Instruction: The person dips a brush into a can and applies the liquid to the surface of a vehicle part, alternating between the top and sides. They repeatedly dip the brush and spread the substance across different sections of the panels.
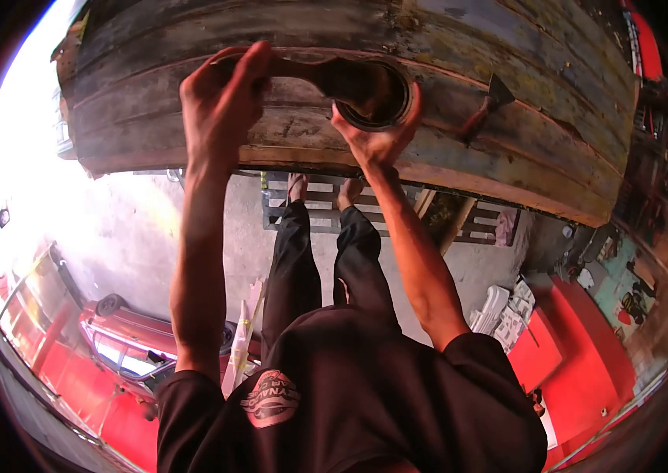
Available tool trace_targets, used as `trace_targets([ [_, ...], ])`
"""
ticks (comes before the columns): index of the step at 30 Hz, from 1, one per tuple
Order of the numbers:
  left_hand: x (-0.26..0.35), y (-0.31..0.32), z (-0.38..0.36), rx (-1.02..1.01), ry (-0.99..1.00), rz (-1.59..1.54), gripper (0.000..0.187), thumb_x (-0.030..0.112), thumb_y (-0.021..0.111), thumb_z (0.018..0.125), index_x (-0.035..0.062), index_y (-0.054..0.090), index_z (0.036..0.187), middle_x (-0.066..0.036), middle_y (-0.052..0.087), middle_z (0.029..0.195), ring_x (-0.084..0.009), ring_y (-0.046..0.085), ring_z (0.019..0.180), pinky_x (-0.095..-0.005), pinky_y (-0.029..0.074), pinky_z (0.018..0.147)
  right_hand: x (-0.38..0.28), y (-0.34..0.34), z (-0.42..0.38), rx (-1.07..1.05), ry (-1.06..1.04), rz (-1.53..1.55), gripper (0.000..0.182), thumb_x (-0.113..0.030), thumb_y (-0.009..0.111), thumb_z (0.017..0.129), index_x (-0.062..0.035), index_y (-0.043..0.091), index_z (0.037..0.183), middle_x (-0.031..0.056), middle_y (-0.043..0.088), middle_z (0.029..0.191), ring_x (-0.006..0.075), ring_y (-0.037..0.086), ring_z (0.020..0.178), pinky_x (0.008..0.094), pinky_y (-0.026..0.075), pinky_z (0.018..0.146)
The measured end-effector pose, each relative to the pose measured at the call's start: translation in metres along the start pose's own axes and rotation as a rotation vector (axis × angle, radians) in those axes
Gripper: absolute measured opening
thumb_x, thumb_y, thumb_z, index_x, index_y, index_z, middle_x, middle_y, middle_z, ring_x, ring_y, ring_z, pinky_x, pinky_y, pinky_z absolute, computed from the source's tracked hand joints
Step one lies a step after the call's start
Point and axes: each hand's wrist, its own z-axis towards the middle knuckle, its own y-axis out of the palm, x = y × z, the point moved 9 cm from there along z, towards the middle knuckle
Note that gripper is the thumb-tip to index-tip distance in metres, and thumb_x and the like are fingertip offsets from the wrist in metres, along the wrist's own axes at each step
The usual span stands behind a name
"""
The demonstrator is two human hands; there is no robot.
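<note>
My left hand (pixel 223 106) is closed round the handle of a dark paintbrush (pixel 310 72), held nearly level above a worn wooden bench top. The wide head of the brush reaches into a round can (pixel 406 110) with a dark rim. My right hand (pixel 381 142) grips that can from its near side, thumb and fingers curved round its wall. Brownish material shows inside the can, partly hidden by the brush head. To the right of the can, a scraper (pixel 485 110) with a dark flared blade lies on the boards.
The bench top (pixel 287 130) is of weathered planks with a raised near edge. Below it my feet stand by a slatted pallet (pixel 318 221). A red car (pixel 133 339) is behind at the left; red panels (pixel 578 339) and clutter are at the right.
</note>
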Motion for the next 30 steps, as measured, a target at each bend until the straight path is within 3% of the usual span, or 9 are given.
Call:
trace_targets([
  [3,0.014,-0.040,-0.005,0.060,0.056,-0.042,0.028,0.028,0.072,0.099,0.0004,0.075,0.101,-0.003,0.065,0.074,-0.0056,0.048,0.053,-0.0228,0.032,0.045,0.013,-0.011,-0.001,0.000,0.055,0.147,0.119,-0.017,0.098,0.057,-0.0046,0.027,0.152,0.0186,0.056,0.132,0.0297,0.062,0.115,0.0431,0.053,0.103],
  [7,0.006,-0.077,-0.021,0.130,0.019,0.031,0.030,0.027,0.067,0.102,-0.0016,0.073,0.103,-0.006,0.066,0.074,-0.0078,0.051,0.051,-0.0236,0.035,0.044,0.020,-0.049,0.013,0.069,0.013,0.034,0.119,-0.031,0.099,0.056,-0.0013,0.031,0.150,0.0209,0.052,0.135,0.0320,0.060,0.119,0.0462,0.051,0.104],
  [11,-0.060,-0.079,-0.029,0.101,0.032,0.032,0.028,0.025,0.068,0.102,-0.0023,0.072,0.104,-0.006,0.068,0.075,-0.0087,0.056,0.053,-0.0236,0.043,0.045,0.031,-0.072,0.028,0.101,-0.125,0.047,0.115,-0.028,0.098,0.057,0.0001,0.033,0.147,0.0190,0.051,0.134,0.0306,0.058,0.119,0.0448,0.049,0.104],
  [16,-0.154,-0.028,-0.037,0.126,-0.037,0.029,0.024,0.020,0.073,0.099,-0.0036,0.072,0.104,-0.006,0.070,0.075,-0.0085,0.060,0.056,-0.0244,0.046,0.048,0.034,-0.075,0.030,0.078,-0.065,0.044,0.113,-0.027,0.099,0.057,-0.0012,0.034,0.146,0.0168,0.047,0.136,0.0298,0.055,0.121,0.0468,0.046,0.107],
  [20,-0.158,-0.045,-0.046,0.214,0.127,0.069,0.024,0.017,0.073,0.098,-0.0055,0.071,0.104,-0.007,0.071,0.076,-0.0085,0.061,0.057,-0.0233,0.047,0.050,0.042,-0.076,0.026,0.081,-0.073,0.018,0.114,-0.029,0.100,0.057,-0.0018,0.034,0.146,0.0165,0.049,0.135,0.0296,0.054,0.122,0.0473,0.046,0.107],
  [24,-0.129,-0.072,-0.064,0.337,0.157,0.229,0.018,0.015,0.075,0.097,-0.0014,0.072,0.104,-0.008,0.073,0.080,-0.0110,0.066,0.062,-0.0260,0.053,0.057,0.042,-0.076,0.026,0.054,-0.108,0.027,0.116,-0.027,0.100,0.057,-0.0030,0.032,0.148,0.0169,0.050,0.135,0.0292,0.055,0.122,0.0467,0.047,0.107],
  [27,-0.090,-0.048,-0.082,0.354,0.645,0.685,0.013,0.012,0.074,0.097,0.0016,0.073,0.105,-0.008,0.074,0.083,-0.0116,0.069,0.069,-0.0262,0.055,0.061,0.040,-0.074,0.027,0.032,-0.072,0.072,0.116,-0.024,0.100,0.058,-0.0038,0.030,0.148,0.0174,0.049,0.137,0.0291,0.057,0.122,0.0466,0.047,0.109],
  [30,-0.099,-0.008,-0.088,0.249,0.624,0.715,0.011,0.009,0.075,0.095,0.0039,0.074,0.104,-0.009,0.074,0.090,-0.0159,0.073,0.074,-0.0274,0.056,0.064,0.029,-0.073,0.028,0.019,-0.042,0.100,0.115,-0.022,0.099,0.058,-0.0035,0.030,0.148,0.0173,0.049,0.138,0.0288,0.058,0.122,0.0463,0.047,0.109],
])
